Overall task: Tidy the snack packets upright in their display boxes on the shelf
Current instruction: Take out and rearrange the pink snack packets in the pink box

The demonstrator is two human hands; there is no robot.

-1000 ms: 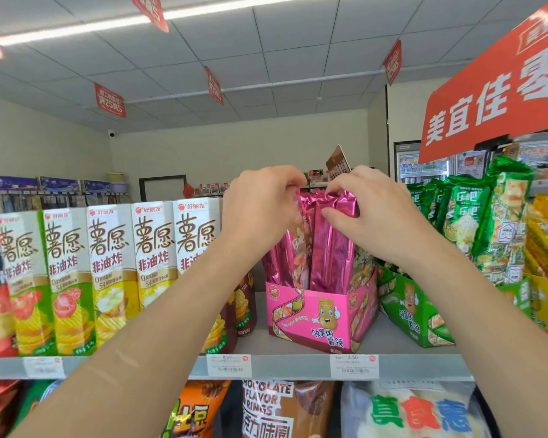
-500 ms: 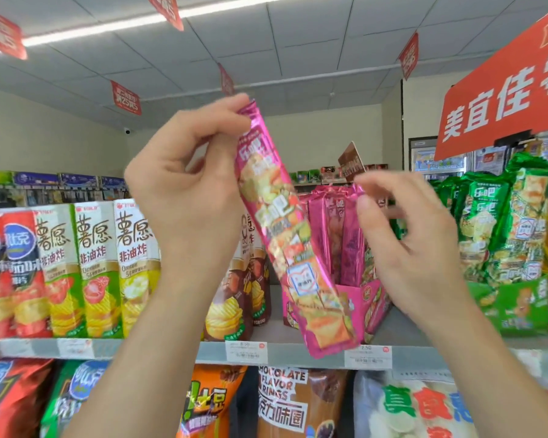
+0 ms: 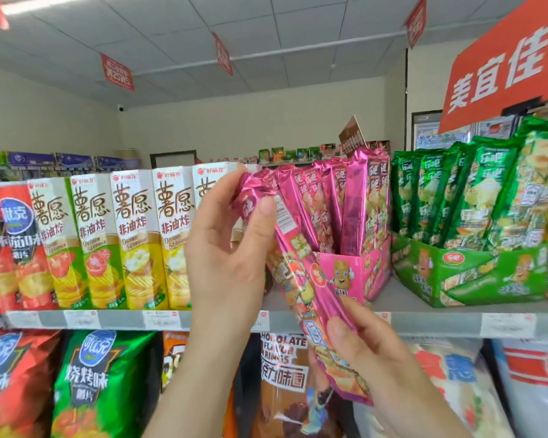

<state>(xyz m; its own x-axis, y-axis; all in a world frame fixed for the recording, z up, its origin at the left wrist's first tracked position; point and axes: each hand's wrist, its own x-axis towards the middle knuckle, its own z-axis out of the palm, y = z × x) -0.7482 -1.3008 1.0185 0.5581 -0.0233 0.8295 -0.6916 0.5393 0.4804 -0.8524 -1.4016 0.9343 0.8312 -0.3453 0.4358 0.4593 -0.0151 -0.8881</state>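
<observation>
1. Pink foil in the store light: I hold one packet (image 3: 298,270) in front of the shelf (image 3: 440,322). It is out of its box and tilted, top end up to the left and bottom end down to the right.
2. My left hand (image 3: 225,248) grips the top end, thumb pressed on the front and fingers curled behind. My right hand (image 3: 370,349) pinches the bottom end between thumb and fingers.
3. The pink box (image 3: 345,276) sits on the shelf just behind the packet. The other pink packets (image 3: 317,197) stand in it, several leaning left and those at the right nearly upright, with a gap between the two groups.
4. The step in hand, as I judge it, is squaring this one packet so it can go back in standing up.
5. The next move calls for raising the bottom end above the box rim, bringing the packet vertical, then lowering it into that gap without knocking the leaning ones further over.
6. The green box (image 3: 475,273) stands to the right, untouched.
</observation>
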